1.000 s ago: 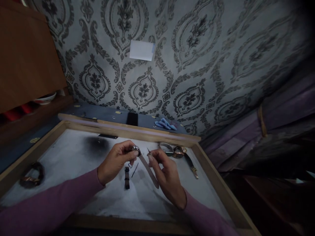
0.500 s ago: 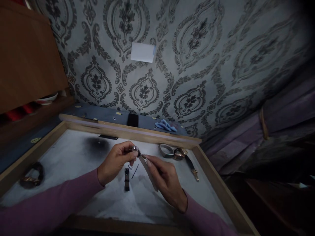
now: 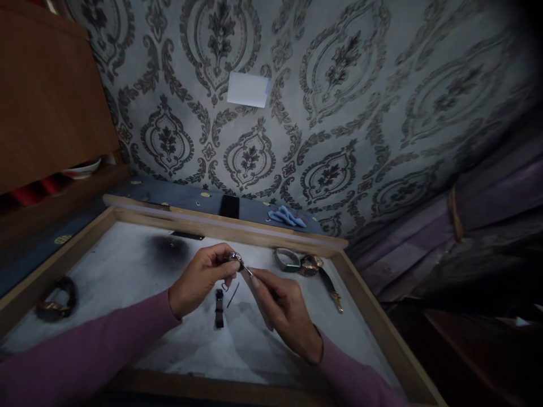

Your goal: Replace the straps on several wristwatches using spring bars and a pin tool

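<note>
My left hand (image 3: 195, 282) is closed around a wristwatch (image 3: 235, 258) with a shiny silver case, pinched between thumb and fingers above the tray. From the case a grey-brown watch strap (image 3: 263, 312) slants down to the right, and my right hand (image 3: 288, 308) is closed on it. A thin bright sliver shows at the right fingertips near the case; its kind is unclear. Below the hands, a short dark strap piece with a buckle (image 3: 219, 309) lies on the white surface. Beside it are a thin dark strip (image 3: 232, 295) and a small loop (image 3: 225, 286).
A wooden-framed tray (image 3: 369, 305) surrounds the work. Several watches (image 3: 309, 265) lie at its back right, and a dark watch (image 3: 57, 301) at its left. A black flat piece (image 3: 186, 235) rests near the back rim. Behind are a phone (image 3: 229, 207) and a blue cloth (image 3: 286, 216).
Both hands keep nearly the same place and hold. The thin bright sliver at the right fingertips shows more clearly now, and the view has shifted very slightly.
</note>
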Motion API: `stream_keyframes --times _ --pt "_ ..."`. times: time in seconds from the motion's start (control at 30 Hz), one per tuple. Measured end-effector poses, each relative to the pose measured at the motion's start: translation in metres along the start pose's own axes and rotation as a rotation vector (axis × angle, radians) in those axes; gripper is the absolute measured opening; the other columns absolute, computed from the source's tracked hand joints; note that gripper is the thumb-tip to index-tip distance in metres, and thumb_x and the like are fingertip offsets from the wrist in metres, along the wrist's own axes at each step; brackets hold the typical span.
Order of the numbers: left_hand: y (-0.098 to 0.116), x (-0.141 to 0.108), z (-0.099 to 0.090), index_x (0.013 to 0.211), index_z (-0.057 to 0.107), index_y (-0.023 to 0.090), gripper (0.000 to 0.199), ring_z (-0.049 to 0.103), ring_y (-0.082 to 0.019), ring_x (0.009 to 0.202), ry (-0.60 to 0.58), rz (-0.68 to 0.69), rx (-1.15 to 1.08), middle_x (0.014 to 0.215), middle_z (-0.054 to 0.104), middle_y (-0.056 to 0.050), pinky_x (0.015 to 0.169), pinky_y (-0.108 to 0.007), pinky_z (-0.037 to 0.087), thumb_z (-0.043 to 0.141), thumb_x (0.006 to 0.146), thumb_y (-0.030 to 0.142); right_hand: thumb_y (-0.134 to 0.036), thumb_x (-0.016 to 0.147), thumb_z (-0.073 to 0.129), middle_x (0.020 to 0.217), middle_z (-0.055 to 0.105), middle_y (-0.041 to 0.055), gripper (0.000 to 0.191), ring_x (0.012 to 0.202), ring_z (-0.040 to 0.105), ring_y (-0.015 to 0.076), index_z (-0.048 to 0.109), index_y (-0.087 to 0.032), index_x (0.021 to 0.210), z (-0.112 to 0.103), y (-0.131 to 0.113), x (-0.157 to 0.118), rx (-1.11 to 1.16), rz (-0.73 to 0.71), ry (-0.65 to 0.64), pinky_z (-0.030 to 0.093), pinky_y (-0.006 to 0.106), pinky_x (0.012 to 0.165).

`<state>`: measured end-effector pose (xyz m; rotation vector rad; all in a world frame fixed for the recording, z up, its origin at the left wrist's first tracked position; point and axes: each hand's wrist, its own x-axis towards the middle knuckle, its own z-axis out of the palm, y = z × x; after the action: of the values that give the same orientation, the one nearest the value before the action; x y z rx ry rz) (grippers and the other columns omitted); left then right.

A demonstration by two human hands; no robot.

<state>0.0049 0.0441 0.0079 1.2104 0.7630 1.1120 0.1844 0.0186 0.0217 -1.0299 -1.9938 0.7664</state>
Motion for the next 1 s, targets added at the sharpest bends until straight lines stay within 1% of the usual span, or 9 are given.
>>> stream_keyframes --times 0.33,0.5,0.57,0.7,0.8,0.9,1.0 --pt "-0.0005 -0.0003 -0.0005 0.074 0.060 0.014 0.024 0.046 -0.009 0.055 -0.014 -0.002 -0.013 0.061 0.053 0.003 0.058 -0.024 0.035 0.070 0.077 0.035 -0.031 0.096 0.044 0.057 0.050 -0.0020 0.035 0.046 0.038 0.0091 0.071 -0.011 0.101 -0.0010 -0.0008 -0.0003 -0.005 0.011 -0.008 0.032 0.022 0.046" --pt "-0.0020 -0.0004 -0.0006 0.073 0.059 0.014 0.023 0.045 -0.009 0.055 -0.025 -0.007 -0.001 0.059 0.052 0.004 0.058 -0.025 0.034 0.069 0.078 0.035 -0.030 0.096 0.043 0.064 0.059 0.0014 0.035 0.050 0.043 0.0105 0.072 -0.011 0.101 -0.0008 -0.0002 0.0005 -0.018 0.007 -0.012 0.035 0.023 0.050" --pt "-0.0027 -0.0004 -0.0005 0.073 0.059 0.014 0.022 0.046 -0.010 0.055 -0.017 -0.010 -0.002 0.060 0.053 0.003 0.059 -0.025 0.035 0.069 0.078 0.034 -0.031 0.096 0.044 0.061 0.057 0.0005 0.035 0.048 0.041 0.0102 0.071 -0.011 0.102 -0.0008 0.0002 0.0003 -0.015 0.009 -0.010 0.034 0.023 0.048" --pt "-0.0026 -0.0001 -0.0001 0.074 0.060 0.014 0.022 0.046 -0.010 0.055 -0.009 -0.023 -0.021 0.060 0.054 0.003 0.059 -0.025 0.035 0.069 0.077 0.034 -0.032 0.097 0.044 0.053 0.048 -0.0028 0.035 0.044 0.037 0.0095 0.071 -0.011 0.103 -0.0005 0.0006 -0.0017 0.002 0.032 -0.014 0.031 0.022 0.045" --pt "-0.0014 0.0001 -0.0002 0.073 0.060 0.015 0.023 0.045 -0.010 0.055 0.000 -0.035 -0.025 0.060 0.053 0.003 0.058 -0.025 0.034 0.070 0.076 0.035 -0.034 0.096 0.044 0.054 0.049 -0.0025 0.035 0.044 0.038 0.0096 0.071 -0.012 0.104 0.0001 0.0016 -0.0028 0.004 0.051 -0.007 0.031 0.022 0.045" --pt "-0.0004 0.0001 -0.0010 0.072 0.060 0.015 0.023 0.045 -0.010 0.055 0.009 -0.037 -0.022 0.060 0.053 0.003 0.058 -0.024 0.034 0.070 0.076 0.035 -0.037 0.095 0.046 0.058 0.054 -0.0004 0.036 0.049 0.043 0.0111 0.072 -0.013 0.101 0.0001 0.0037 -0.0013 0.047 0.075 0.003 0.035 0.023 0.047" --pt "0.0002 0.0003 -0.0017 0.072 0.059 0.015 0.022 0.045 -0.009 0.055 0.018 -0.051 -0.038 0.060 0.054 0.003 0.058 -0.024 0.035 0.071 0.076 0.033 -0.040 0.092 0.051 0.067 0.061 0.0025 0.035 0.062 0.053 0.0142 0.073 -0.014 0.096 -0.0015 0.0076 0.0028 0.210 0.125 -0.021 0.043 0.024 0.056"
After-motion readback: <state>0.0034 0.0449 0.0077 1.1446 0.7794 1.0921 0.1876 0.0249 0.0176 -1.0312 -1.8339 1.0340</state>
